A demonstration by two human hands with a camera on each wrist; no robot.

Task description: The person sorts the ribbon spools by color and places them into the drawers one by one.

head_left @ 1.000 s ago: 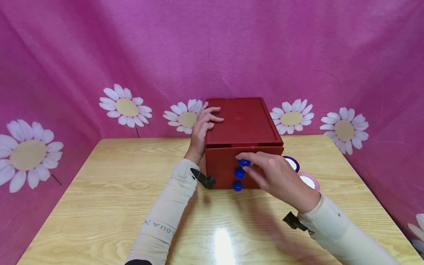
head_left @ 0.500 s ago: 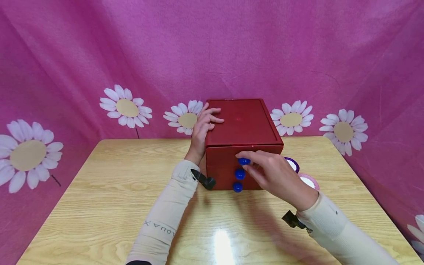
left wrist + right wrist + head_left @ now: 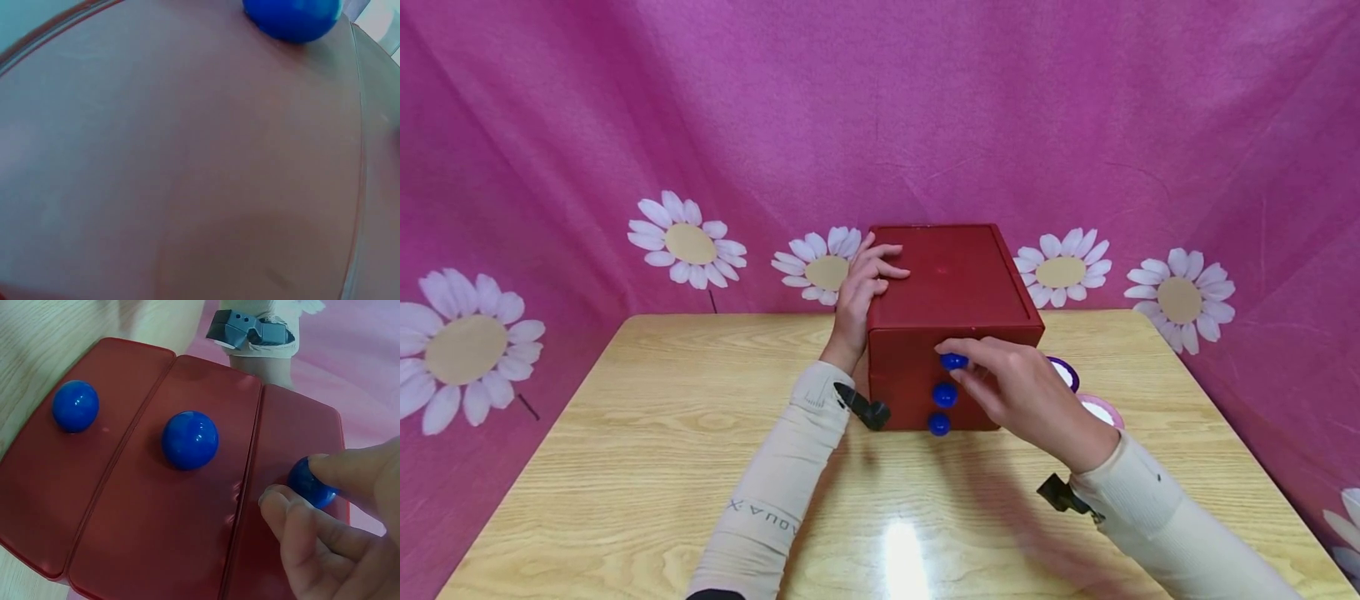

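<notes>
A red box of three stacked drawers [image 3: 958,279] stands on the table, with a round blue knob on each drawer front. My right hand [image 3: 1030,396] pinches the top blue knob [image 3: 310,484] between thumb and fingers. In the right wrist view the middle knob [image 3: 190,440] and the bottom knob [image 3: 75,406] show untouched, and all three fronts lie level with one another. My left hand [image 3: 859,296] rests against the box's left side, its fingers laid over the edge onto the top. Only red panels and a blue knob [image 3: 294,15] fill the left wrist view.
Two round white-faced things, one rimmed purple [image 3: 1063,372] and one rimmed pink [image 3: 1103,410], lie right of the box, partly hidden by my right hand. A pink cloth with daisies [image 3: 880,108] hangs behind the wooden table [image 3: 715,400].
The top drawer has slid inward; the dark gap between its front and the box top has disappeared. My right hand has moved slightly forward with the knob. My left hand stays in place.
</notes>
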